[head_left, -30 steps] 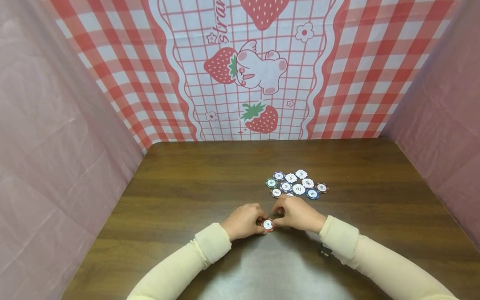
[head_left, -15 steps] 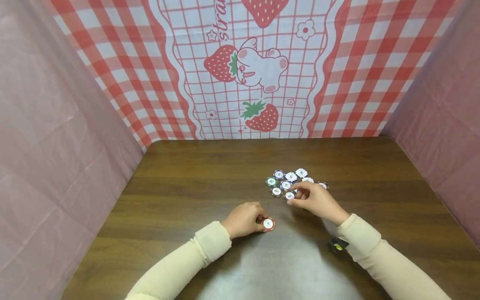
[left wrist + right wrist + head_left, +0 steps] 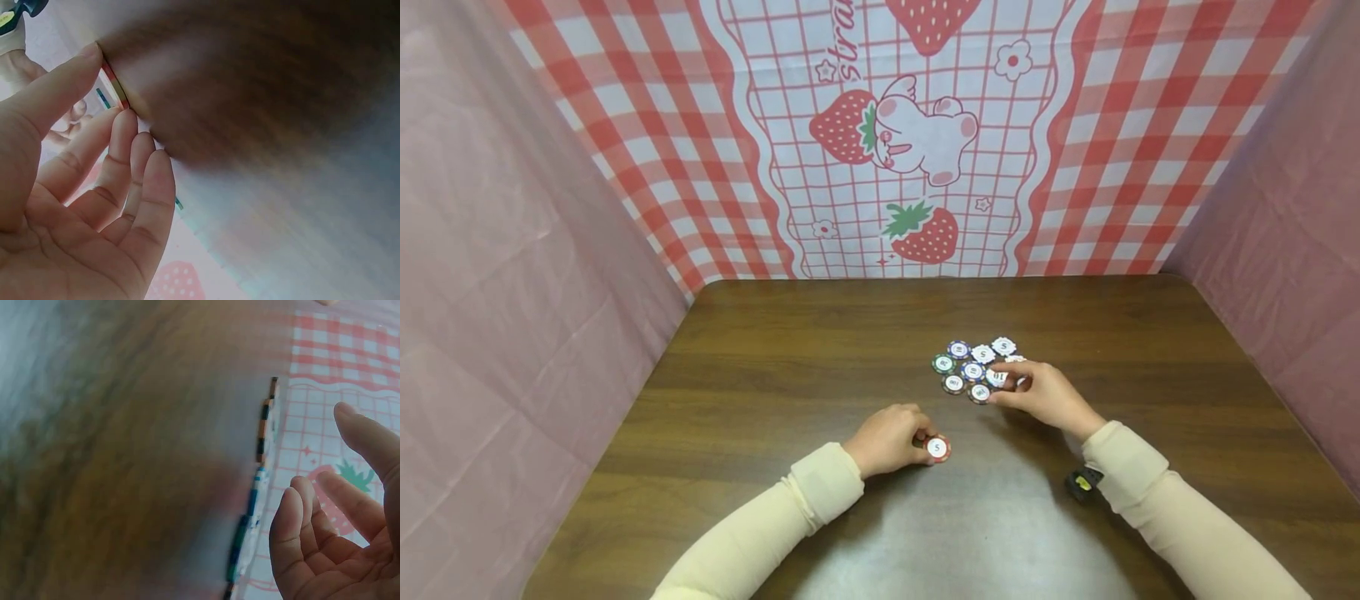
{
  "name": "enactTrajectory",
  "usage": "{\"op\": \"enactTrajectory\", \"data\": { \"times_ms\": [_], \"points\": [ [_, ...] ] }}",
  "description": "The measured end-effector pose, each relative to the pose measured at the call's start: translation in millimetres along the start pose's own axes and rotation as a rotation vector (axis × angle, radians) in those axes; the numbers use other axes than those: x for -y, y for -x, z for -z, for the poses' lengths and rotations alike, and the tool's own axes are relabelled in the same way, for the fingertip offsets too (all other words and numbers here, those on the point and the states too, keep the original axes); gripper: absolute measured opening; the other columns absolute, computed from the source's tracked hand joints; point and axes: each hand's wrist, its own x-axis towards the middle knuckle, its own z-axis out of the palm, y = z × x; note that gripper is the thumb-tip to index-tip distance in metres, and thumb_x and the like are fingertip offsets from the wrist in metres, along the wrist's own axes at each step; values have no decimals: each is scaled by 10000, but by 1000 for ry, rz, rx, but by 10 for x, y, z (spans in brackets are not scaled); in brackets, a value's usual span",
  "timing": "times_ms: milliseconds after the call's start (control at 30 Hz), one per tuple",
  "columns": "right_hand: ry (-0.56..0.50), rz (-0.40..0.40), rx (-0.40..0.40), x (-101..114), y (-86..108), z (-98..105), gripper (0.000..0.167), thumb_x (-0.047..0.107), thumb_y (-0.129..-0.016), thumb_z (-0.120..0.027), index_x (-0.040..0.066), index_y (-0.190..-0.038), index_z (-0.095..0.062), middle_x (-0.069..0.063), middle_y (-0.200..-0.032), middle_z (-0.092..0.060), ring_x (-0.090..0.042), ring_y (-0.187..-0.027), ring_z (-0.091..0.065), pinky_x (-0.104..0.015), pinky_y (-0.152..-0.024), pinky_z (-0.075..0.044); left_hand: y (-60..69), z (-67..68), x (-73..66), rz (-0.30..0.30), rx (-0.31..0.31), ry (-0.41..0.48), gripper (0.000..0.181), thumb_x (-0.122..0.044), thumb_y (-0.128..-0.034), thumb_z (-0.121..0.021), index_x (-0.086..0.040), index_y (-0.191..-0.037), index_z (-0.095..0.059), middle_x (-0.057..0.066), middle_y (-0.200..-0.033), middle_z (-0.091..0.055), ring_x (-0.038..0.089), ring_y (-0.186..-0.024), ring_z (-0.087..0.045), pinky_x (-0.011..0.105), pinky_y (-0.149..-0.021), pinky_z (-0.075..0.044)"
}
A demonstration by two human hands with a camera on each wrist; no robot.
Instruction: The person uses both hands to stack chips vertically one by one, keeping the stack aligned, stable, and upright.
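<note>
Two bare hands in cream sleeves [image 3: 827, 479] reach over a brown wood-grain table [image 3: 760, 358]. The left hand [image 3: 883, 440] pinches a round, red-edged chip with a white centre marked 5 [image 3: 937, 448] between thumb and fingertips, at the chip's left side; this chip sits face up near the table's middle, apart from the rest. Beyond it and to the right lies a cluster of flat chips: among them a green-edged chip [image 3: 943, 363], a round blue-edged chip [image 3: 973, 372], a scalloped white chip marked 5 [image 3: 1003, 346] and a dark-edged chip marked 100 [image 3: 953, 384]. The right hand [image 3: 1051, 397] hovers at the cluster's right side, thumb and fingers parted with nothing gripped; from the head view, a scalloped white chip marked 10 [image 3: 998, 377] shows between them. Whether a fingertip touches it, I cannot tell.
</note>
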Motion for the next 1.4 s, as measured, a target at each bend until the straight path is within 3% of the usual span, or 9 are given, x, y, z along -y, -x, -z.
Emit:
{"op": "enactTrajectory", "data": {
  "times_ms": [200,533,1400],
  "points": [
    [6,-18,64,-87,-34,-20,478,234,-803,-798,21,-1214,-676,4,-747,-653,-58,-593,-509,-212,-555,-421,-6,6,-1,8,11,5,252,-305,-746,-830,-190,-958,-755,-73,-847,-638,38,-756,-523,177,-694,-431],
    [20,-68,166,-51,-100,-67,451,237,-800,-797,44,-1193,-689,27,-644,-560,-71,-566,-439,-219,-522,-362,-15,-13,8,6,13,16,245,-299,-738,-835,-197,-946,-755,-75,-833,-635,31,-743,-521,169,-683,-423],
    [141,-51,158,-15,-175,-119,380,210,-752,-814,32,-1073,-720,30,-608,-522,-83,-559,-448,-243,-521,-342,-3,14,11,11,20,20,236,-311,-742,-833,-194,-926,-742,-62,-817,-616,39,-729,-493,174,-667,-403]
  ]
}}
